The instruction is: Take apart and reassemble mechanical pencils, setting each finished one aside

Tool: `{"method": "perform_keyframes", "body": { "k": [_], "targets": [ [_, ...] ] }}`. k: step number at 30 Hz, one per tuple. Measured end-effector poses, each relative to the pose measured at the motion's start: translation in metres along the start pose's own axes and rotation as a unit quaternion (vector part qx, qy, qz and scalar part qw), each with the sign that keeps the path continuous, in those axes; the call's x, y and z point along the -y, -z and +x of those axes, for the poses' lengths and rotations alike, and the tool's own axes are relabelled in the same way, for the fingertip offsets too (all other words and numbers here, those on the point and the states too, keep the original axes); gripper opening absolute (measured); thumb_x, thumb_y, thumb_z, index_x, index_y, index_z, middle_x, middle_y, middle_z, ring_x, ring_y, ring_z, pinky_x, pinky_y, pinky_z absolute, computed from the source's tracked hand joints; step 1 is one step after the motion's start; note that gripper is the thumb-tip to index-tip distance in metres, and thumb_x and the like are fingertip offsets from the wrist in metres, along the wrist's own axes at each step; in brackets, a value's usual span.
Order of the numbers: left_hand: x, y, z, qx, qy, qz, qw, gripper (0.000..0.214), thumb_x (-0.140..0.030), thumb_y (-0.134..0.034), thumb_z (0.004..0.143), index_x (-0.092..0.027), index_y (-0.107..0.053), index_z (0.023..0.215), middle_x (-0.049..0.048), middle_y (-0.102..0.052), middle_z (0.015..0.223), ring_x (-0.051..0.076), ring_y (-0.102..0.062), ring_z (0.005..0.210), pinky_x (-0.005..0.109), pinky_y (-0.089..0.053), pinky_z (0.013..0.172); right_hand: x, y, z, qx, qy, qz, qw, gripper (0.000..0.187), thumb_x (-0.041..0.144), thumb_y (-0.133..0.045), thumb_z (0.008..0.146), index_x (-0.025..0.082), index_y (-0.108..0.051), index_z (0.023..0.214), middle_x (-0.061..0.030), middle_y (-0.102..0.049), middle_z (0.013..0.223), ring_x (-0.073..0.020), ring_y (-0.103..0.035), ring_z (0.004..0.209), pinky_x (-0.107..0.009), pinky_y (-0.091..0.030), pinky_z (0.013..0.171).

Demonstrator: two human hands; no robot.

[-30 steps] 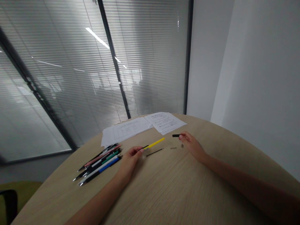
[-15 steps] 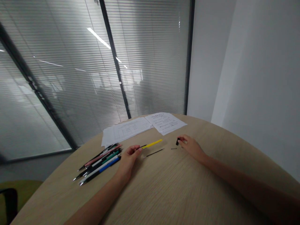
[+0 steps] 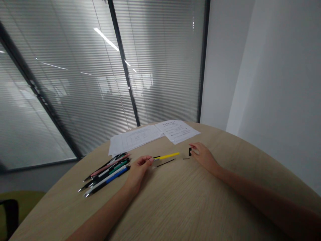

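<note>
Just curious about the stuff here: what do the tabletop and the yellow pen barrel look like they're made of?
Table: probably wood or wood-look laminate, matte; pale grain lines run across it. Yellow pen barrel, held by the left hand: likely smooth plastic, judging by its even, bright colour.

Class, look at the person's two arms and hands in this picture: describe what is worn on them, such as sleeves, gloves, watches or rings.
Both forearms are bare up to the picture's lower edge, with no sleeves showing. The left hand and right hand wear no gloves. No watch, bracelet or ring shows on either wrist or hand, though the fingers are too small to rule out a thin ring.
</note>
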State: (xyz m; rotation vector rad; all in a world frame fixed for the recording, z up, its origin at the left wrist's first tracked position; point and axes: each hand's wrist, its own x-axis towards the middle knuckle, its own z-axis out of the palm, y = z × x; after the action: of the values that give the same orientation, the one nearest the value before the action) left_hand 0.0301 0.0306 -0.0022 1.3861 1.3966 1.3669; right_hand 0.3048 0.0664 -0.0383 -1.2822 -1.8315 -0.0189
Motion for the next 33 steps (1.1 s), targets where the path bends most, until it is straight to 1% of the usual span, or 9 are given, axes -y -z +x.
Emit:
{"method": "perform_keyframes", "body": {
  "k": [5, 7, 11, 14, 17, 22, 27, 30, 33],
  "targets": [
    [-0.003, -0.001, -0.002, -0.01, 0.001, -0.017, 1.0, 0.032, -0.039, -0.07, 0.054, -0.016, -0.068, 0.076, 0.0021, -0.065, 0.07, 0.017, -0.057, 0.068, 0.026, -0.044, 0.065, 0.001, -0.001, -0.001, -0.009, 0.035, -0.02, 0.999, 0.028, 0.014, -0.047, 0.075, 0.019, -0.056, 0.1, -0.009, -0.058, 0.098, -0.0218, -0.054, 0.094, -0.041, -0.044, 0.083],
    [-0.006, -0.001, -0.002, -0.022, -0.03, -0.019, 0.999, 0.035, -0.039, -0.07, 0.054, -0.016, -0.069, 0.08, 0.0034, -0.067, 0.076, 0.018, -0.058, 0.074, 0.028, -0.045, 0.068, 0.001, -0.001, -0.002, -0.01, 0.042, -0.02, 0.999, 0.027, 0.014, -0.046, 0.075, 0.02, -0.056, 0.1, -0.0083, -0.057, 0.099, -0.0216, -0.053, 0.095, -0.041, -0.044, 0.084],
    [-0.011, 0.004, 0.001, -0.024, -0.129, -0.009, 0.991, 0.036, -0.04, -0.068, 0.059, -0.018, -0.07, 0.088, 0.0032, -0.065, 0.081, 0.019, -0.057, 0.077, 0.029, -0.045, 0.071, 0.002, -0.001, -0.001, -0.014, 0.042, -0.016, 0.999, 0.026, 0.014, -0.046, 0.075, 0.02, -0.055, 0.099, -0.0083, -0.057, 0.098, -0.0219, -0.053, 0.095, -0.042, -0.043, 0.084],
    [-0.014, 0.007, 0.004, -0.025, -0.161, -0.018, 0.986, 0.037, -0.035, -0.069, 0.061, -0.02, -0.068, 0.095, 0.0012, -0.063, 0.079, 0.016, -0.056, 0.074, 0.028, -0.044, 0.074, 0.003, -0.001, -0.001, -0.016, 0.042, -0.008, 0.999, 0.026, 0.013, -0.046, 0.075, 0.021, -0.055, 0.098, -0.0079, -0.056, 0.097, -0.0216, -0.054, 0.094, -0.041, -0.044, 0.083],
    [-0.019, 0.007, 0.004, -0.03, -0.15, -0.059, 0.986, 0.041, -0.03, -0.072, 0.058, -0.018, -0.065, 0.098, -0.0009, -0.06, 0.076, 0.012, -0.055, 0.068, 0.026, -0.045, 0.071, 0.005, 0.0, -0.001, -0.015, 0.046, -0.002, 0.999, 0.026, 0.013, -0.045, 0.075, 0.021, -0.055, 0.098, -0.0078, -0.056, 0.097, -0.0216, -0.054, 0.094, -0.041, -0.044, 0.083],
    [-0.027, 0.003, 0.0, -0.016, -0.12, -0.122, 0.985, 0.039, -0.025, -0.074, 0.055, -0.018, -0.064, 0.092, -0.0023, -0.059, 0.074, 0.01, -0.054, 0.065, 0.022, -0.045, 0.065, 0.006, 0.001, -0.001, -0.018, 0.051, -0.001, 0.999, 0.025, 0.013, -0.044, 0.076, 0.02, -0.054, 0.097, -0.0085, -0.056, 0.097, -0.0223, -0.053, 0.095, -0.042, -0.044, 0.083],
    [-0.034, 0.0, -0.004, -0.021, -0.101, -0.143, 0.984, 0.036, -0.025, -0.075, 0.052, -0.017, -0.064, 0.084, -0.0021, -0.061, 0.071, 0.012, -0.055, 0.067, 0.024, -0.046, 0.067, 0.009, 0.003, -0.002, -0.018, 0.067, -0.005, 0.998, 0.024, 0.013, -0.044, 0.077, 0.02, -0.054, 0.097, -0.0086, -0.056, 0.095, -0.0223, -0.053, 0.094, -0.042, -0.044, 0.082],
    [-0.034, -0.001, -0.005, -0.024, -0.081, -0.167, 0.982, 0.033, -0.023, -0.075, 0.05, -0.016, -0.064, 0.081, -0.0033, -0.059, 0.066, 0.012, -0.056, 0.065, 0.025, -0.047, 0.066, 0.017, 0.008, -0.004, -0.012, 0.107, -0.005, 0.994, 0.022, 0.013, -0.044, 0.078, 0.02, -0.055, 0.096, -0.0087, -0.058, 0.094, -0.0215, -0.053, 0.093, -0.04, -0.044, 0.081],
    [-0.031, 0.0, -0.004, -0.029, -0.059, -0.19, 0.979, 0.033, -0.023, -0.075, 0.052, -0.015, -0.063, 0.082, -0.0047, -0.057, 0.062, 0.01, -0.055, 0.059, 0.023, -0.047, 0.06, 0.029, 0.014, -0.008, 0.021, 0.195, -0.003, 0.981, 0.016, 0.015, -0.048, 0.077, 0.019, -0.057, 0.089, -0.0077, -0.059, 0.092, -0.0196, -0.053, 0.089, -0.037, -0.043, 0.079]
  ]
}}
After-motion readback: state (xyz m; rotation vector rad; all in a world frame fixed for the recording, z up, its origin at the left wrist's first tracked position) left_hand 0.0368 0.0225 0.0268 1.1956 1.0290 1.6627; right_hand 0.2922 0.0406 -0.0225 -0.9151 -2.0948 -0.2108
